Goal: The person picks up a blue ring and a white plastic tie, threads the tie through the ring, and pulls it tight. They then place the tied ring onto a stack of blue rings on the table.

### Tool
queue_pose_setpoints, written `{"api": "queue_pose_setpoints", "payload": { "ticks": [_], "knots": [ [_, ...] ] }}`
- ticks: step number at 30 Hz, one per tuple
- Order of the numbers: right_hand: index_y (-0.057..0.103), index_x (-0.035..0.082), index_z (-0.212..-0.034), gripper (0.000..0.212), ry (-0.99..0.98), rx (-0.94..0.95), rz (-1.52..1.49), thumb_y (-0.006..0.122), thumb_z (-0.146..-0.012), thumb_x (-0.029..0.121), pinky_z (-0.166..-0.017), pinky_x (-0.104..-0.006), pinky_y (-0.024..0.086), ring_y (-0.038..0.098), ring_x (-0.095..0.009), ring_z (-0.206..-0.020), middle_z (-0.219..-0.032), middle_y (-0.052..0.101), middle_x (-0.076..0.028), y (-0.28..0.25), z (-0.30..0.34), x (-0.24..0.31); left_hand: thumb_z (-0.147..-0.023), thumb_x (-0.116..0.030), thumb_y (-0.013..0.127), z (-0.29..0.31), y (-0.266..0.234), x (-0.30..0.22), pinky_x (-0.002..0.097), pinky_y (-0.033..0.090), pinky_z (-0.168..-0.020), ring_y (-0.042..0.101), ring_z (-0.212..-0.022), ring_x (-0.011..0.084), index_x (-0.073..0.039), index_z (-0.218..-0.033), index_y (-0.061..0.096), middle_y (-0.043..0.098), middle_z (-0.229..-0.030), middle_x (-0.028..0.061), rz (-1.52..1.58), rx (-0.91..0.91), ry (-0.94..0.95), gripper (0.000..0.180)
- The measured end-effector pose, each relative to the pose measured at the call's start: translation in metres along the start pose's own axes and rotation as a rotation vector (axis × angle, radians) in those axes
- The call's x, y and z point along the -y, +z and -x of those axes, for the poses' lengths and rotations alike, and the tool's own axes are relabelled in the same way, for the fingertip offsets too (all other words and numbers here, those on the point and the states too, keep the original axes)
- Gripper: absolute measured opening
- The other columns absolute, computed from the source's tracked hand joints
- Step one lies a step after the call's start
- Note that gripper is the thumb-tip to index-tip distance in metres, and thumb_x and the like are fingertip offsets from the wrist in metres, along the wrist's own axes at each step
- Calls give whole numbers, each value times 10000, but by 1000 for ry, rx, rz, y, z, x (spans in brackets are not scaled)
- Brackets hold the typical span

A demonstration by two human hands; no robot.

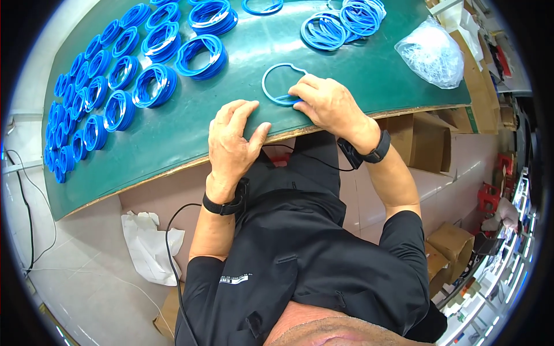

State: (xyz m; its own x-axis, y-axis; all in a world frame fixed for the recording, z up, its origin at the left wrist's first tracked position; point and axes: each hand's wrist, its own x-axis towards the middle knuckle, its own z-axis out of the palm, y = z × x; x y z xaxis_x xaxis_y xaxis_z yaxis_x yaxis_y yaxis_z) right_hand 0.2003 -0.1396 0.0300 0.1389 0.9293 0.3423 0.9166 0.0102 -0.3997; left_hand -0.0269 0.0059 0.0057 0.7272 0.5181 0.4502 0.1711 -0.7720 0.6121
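Observation:
My right hand is closed in a pinch on a thin blue ring near the table's front edge. One side of the ring looks pale blue, the lower part darker. The fingers hide its right side. To the left, my left hand is over the table edge with its thumb apart from the fingers and nothing in it. Past the hands, a loose heap of blue rings lies on the green table. The nearest neat stack of blue rings stands left of the held ring.
Several stacks of blue rings fill the table's left side in rows. A clear plastic bag sits at the right end. Below are an open cardboard box and white paper on the floor. A black cable runs beside my left arm.

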Motion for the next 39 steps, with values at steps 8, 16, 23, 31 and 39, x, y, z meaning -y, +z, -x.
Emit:
{"api": "queue_pose_setpoints", "payload": {
  "ticks": [8,16,23,31,39],
  "knots": [
    [765,62,-1173,344,-95,-27,-53,911,-865,109,-893,-467,601,738,-350,-1042,-1159,741,-107,8,3,17,-851,-184,950,0,0,-2,457,538,-1023,693,-1252,323,-86,-1249,815,748,-1313,86,-87,11,25,432],
    [779,59,-1175,377,41,-207,64,937,-848,161,-1060,-480,559,722,-351,-1212,-1295,759,-121,19,6,17,-855,-177,945,1,0,3,460,537,-1027,694,-1248,325,-83,-1221,821,750,-1305,82,-85,51,45,398],
    [780,55,-1184,373,-22,-168,-14,927,-864,178,-1099,-479,547,714,-348,-1262,-1344,758,-120,27,9,17,-868,-176,939,-4,-4,3,462,540,-1054,686,-1254,349,-62,-1299,790,736,-1332,113,1,44,-5,470],
    [778,51,-1195,390,-73,-134,-51,920,-862,196,-1100,-489,547,713,-354,-1236,-1333,753,-124,26,9,22,-888,-157,924,-29,-6,8,466,548,-1065,664,-1232,384,-8,-1356,757,703,-1368,148,-104,106,36,519],
    [774,47,-1205,417,-71,-123,-67,921,-847,203,-1103,-497,547,705,-366,-1238,-1340,746,-128,26,9,21,-909,-185,908,-39,9,11,472,545,-963,655,-1124,340,-77,-1347,779,703,-1283,102,-196,124,70,470]
  ]
}}
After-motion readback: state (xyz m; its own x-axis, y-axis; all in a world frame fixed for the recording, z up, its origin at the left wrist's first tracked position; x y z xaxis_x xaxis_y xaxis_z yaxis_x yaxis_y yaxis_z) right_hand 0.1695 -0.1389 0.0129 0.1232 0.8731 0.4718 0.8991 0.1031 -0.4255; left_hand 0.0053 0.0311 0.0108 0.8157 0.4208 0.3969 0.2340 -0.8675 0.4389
